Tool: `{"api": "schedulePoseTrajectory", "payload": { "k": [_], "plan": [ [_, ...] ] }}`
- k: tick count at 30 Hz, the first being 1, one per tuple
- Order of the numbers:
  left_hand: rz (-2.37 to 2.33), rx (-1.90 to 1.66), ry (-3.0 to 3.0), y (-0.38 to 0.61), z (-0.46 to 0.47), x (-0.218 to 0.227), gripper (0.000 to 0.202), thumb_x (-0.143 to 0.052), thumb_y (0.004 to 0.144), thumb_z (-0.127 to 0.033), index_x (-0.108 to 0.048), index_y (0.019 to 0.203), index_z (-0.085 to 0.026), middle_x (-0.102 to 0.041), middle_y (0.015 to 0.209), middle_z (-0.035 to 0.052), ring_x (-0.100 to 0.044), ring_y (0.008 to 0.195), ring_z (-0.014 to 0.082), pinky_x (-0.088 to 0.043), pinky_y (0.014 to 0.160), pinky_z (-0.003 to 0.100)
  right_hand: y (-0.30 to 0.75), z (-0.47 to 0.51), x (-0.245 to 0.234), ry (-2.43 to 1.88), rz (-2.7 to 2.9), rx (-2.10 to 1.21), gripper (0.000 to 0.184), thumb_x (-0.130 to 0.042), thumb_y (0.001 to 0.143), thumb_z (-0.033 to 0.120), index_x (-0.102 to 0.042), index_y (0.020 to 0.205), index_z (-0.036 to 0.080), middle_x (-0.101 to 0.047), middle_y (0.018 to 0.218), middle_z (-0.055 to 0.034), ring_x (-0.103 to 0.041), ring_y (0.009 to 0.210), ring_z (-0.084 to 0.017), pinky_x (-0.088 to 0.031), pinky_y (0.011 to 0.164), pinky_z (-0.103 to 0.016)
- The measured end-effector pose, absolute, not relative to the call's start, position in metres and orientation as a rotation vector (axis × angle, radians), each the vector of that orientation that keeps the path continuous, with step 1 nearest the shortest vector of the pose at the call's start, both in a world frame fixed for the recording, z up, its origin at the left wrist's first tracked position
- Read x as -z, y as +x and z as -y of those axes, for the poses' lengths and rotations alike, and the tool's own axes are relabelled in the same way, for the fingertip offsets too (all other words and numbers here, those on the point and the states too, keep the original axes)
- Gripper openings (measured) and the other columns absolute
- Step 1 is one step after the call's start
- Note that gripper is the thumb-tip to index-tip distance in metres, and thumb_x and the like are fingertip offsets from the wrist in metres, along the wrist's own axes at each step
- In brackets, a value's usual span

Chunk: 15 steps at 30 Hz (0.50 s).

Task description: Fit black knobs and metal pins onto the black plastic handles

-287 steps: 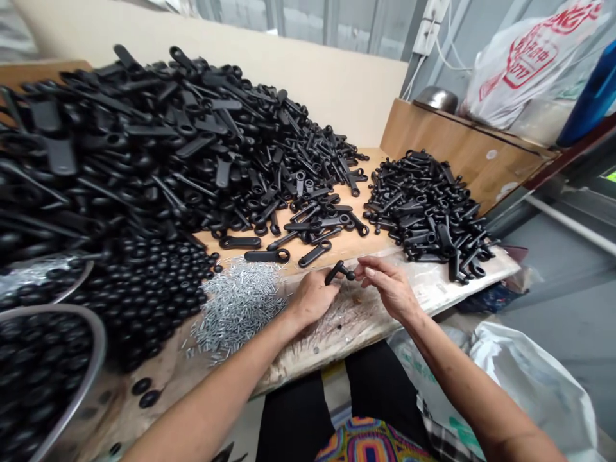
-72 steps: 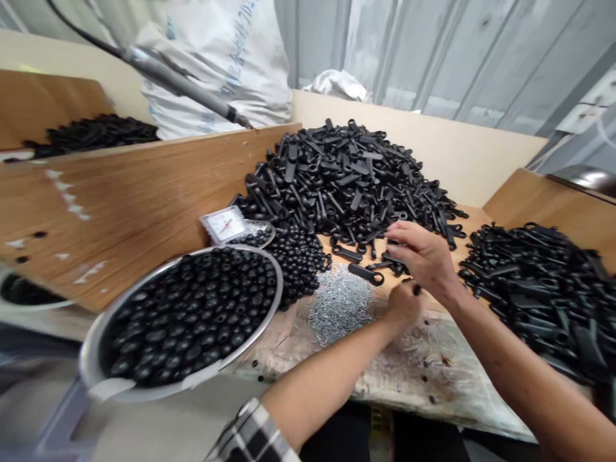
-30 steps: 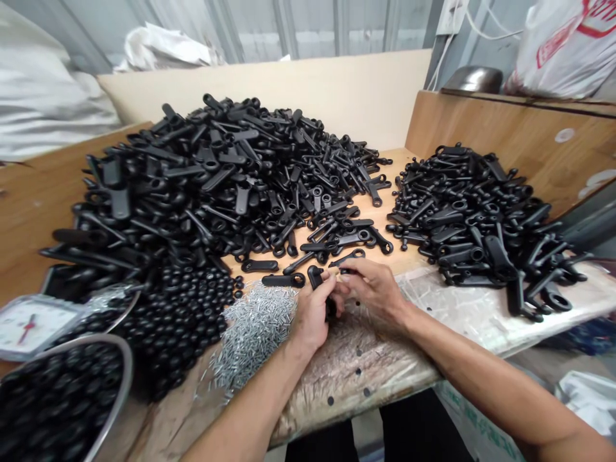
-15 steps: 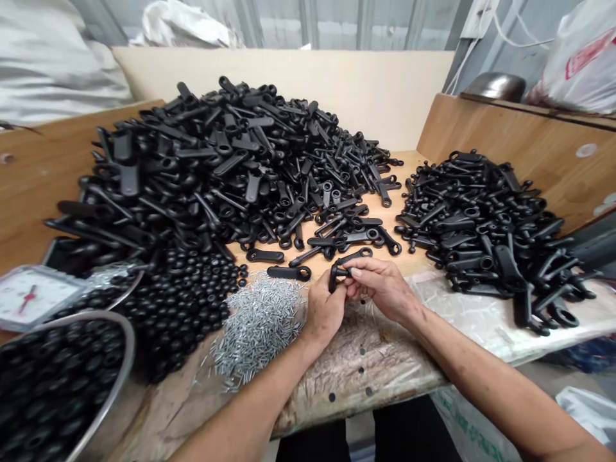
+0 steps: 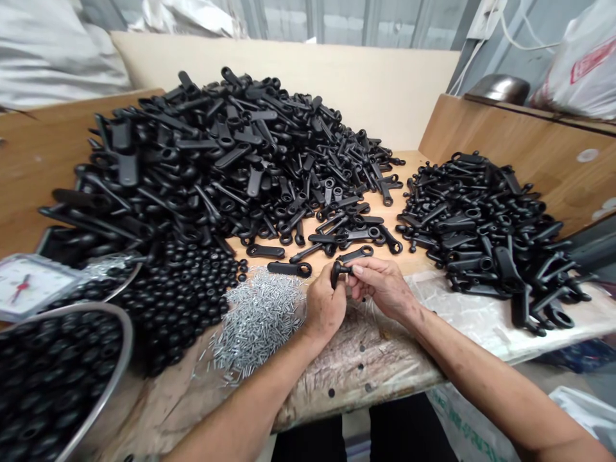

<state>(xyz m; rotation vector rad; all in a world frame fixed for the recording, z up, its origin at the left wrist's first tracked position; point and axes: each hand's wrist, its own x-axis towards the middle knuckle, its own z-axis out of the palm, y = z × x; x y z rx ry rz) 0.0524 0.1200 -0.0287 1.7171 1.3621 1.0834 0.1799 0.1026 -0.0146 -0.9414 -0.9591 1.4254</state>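
Note:
My left hand is closed around a black crank handle, held upright above the bench's front part. From the right, the fingertips of my right hand pinch the small black knob that juts sideways from this handle. My fingers partly cover both pieces. Just left of my left hand lies a heap of short silvery metal pins. Several loose black crank handles rest on the wood right behind my hands.
A large pile of crank handles fills the back left; a smaller pile of handles with knobs stands right. Round black knobs spread at left, beside a metal bowl of knobs and a small scale. Wooden boards edge the bench.
The handle and its knob have turned slightly between my fingers. Both hands stay in nearly the same place, and the camera view has shifted a little.

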Motion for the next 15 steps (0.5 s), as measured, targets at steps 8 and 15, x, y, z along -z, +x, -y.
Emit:
{"api": "schedulePoseTrajectory", "payload": {
  "k": [8,15],
  "plan": [
    [-1.385,-1.097,1.863,0.051,-0.121,0.034,0.024,-0.047,0.075,-0.015,-0.058,0.095,-0.022,-0.059,0.069,0.0024,-0.054,0.066,0.019,-0.039,0.068,0.028,0.178,-0.101,0.015,-1.019,1.004,-1.331,0.019,-0.063,0.073,0.032,-0.065,0.073,0.013,-0.057,0.055,0.001,-0.049,0.04,-0.007,-0.038,0.038,-0.018],
    [-1.364,-1.133,1.9,0.051,-0.115,0.036,0.037,-0.05,0.074,-0.016,-0.055,0.111,-0.02,-0.064,0.079,0.007,-0.058,0.074,0.0235,-0.041,0.073,0.031,0.174,-0.087,0.014,-1.177,1.199,-0.886,0.014,-0.059,0.077,0.029,-0.066,0.077,0.016,-0.053,0.056,0.0028,-0.046,0.045,-0.006,-0.04,0.046,-0.02]
  ]
}}
